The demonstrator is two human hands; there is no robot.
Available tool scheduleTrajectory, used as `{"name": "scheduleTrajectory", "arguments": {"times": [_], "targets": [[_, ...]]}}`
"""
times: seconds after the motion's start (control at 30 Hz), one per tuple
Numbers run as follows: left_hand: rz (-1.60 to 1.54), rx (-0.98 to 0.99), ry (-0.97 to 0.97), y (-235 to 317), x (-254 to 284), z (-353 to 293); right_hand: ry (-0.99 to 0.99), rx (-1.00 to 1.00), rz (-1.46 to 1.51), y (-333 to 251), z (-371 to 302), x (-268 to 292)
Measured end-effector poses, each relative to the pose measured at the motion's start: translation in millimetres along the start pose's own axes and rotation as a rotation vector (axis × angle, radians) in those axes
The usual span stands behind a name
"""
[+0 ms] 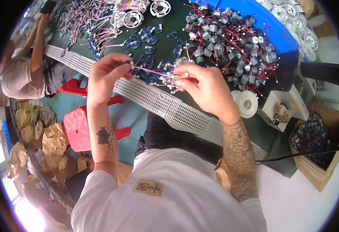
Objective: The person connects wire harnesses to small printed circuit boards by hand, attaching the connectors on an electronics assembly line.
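Note:
My left hand is closed in a pinch at the left end of a thin red, white and black wire lead. A small white connector shows at its fingertips; whether a circuit board is pinched there too, I cannot make out. The lead runs across to my right hand, which is closed round a bunch of connector leads with white plugs sticking out to the left. Below and behind the fingers, several small blue circuit boards lie on the dark green table.
A blue bin stands by a heap of small grey motors with red leads. More wire leads and white round plastic parts lie farther back. A white perforated strip edges the table. Left are a red stool and another person.

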State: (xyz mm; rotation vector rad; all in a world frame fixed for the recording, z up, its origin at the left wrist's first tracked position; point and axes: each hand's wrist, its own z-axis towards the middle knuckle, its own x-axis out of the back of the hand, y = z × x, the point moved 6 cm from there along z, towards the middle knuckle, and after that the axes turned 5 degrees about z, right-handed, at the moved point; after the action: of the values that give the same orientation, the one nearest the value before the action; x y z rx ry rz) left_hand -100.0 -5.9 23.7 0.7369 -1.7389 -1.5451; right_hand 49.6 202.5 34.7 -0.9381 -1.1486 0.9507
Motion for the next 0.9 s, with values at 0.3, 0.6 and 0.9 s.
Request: {"name": "scheduleTrajectory", "arguments": {"times": [0.3,0.6,0.9], "targets": [[0.028,0.002,-0.086,5.1,-24.8,-10.0,0.059,-0.004,0.046,-6.6,2.1,4.5],[0.103,0.029,0.326,-0.1,7.3,0.0,0.3,0.12,0.435,-4.7,-1.3,22.3],[0.039,-0.183,0.611,0.7,99.1,33.6,0.457,0.202,0.655,-20.5,-9.6,43.9]]}}
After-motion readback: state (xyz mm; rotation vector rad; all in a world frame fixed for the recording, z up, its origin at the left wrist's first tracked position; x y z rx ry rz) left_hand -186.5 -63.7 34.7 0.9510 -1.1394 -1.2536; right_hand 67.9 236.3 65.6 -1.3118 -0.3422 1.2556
